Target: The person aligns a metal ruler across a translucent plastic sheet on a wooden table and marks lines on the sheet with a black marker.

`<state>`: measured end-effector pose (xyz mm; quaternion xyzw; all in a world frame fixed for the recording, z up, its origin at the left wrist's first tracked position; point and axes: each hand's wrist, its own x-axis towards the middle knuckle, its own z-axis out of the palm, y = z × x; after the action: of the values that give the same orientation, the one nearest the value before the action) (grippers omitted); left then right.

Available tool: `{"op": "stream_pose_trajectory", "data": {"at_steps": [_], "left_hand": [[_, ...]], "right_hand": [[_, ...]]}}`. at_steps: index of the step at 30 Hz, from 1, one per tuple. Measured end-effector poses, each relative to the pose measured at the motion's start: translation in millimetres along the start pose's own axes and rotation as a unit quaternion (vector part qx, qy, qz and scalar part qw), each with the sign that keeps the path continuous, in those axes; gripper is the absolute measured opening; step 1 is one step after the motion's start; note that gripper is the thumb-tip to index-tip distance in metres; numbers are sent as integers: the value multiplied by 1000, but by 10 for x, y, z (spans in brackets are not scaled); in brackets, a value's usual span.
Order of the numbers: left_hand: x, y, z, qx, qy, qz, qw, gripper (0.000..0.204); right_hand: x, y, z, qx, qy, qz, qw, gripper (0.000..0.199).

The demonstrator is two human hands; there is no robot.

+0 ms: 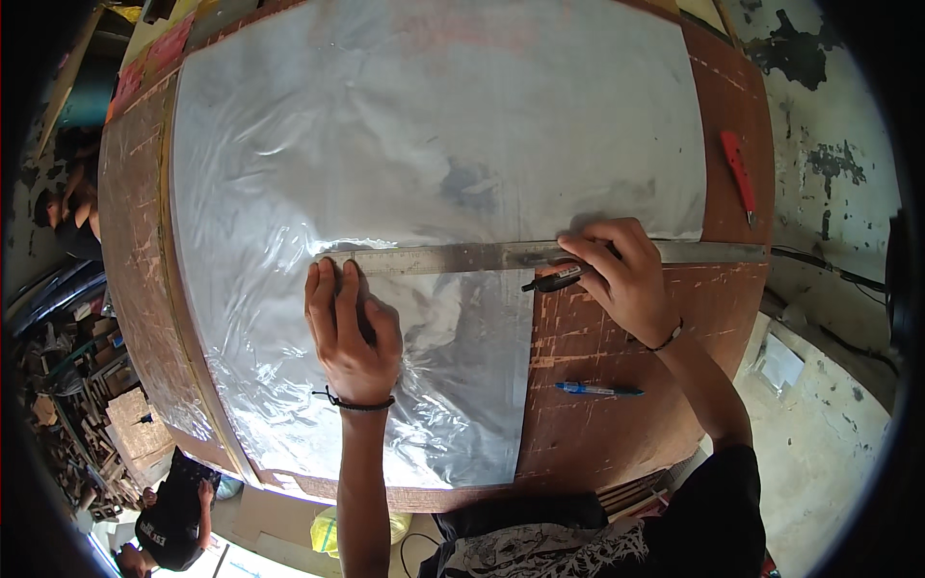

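Note:
A long metal ruler (443, 258) lies crosswise over a shiny clear plastic sheet (453, 116) and runs on past the sheet's right side. My left hand (349, 328) presses the ruler's left end with its fingertips, fingers stretched out. In my right hand (621, 275) a black pen (557, 279) is gripped, its tip pointing left just below the ruler. The fingers of that hand also touch the ruler's upper edge. A blue pen (599, 389) rests on the brown board below my right hand.
A red utility knife (738, 178) lies on the right part of the scratched brown wooden table (617, 337). A wooden strip (207, 356) runs along the sheet's left side. Two other people are at the left, one (178, 511) lower down. Scrap wood (72, 405) is heaped there.

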<state>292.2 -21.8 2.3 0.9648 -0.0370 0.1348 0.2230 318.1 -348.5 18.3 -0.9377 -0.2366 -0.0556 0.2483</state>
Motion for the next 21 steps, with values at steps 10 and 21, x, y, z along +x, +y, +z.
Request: {"op": "stream_pose_trajectory", "data": {"at_steps": [10,21], "left_hand": [[0,-7,-11,9,5,9,1000,43],[-6,-14,-46,23,-10,8,1000,41]], "right_hand": [[-3,39,48,7,27,-19,999,54],[54,-72,26,21,6,8,1000,56]]}}
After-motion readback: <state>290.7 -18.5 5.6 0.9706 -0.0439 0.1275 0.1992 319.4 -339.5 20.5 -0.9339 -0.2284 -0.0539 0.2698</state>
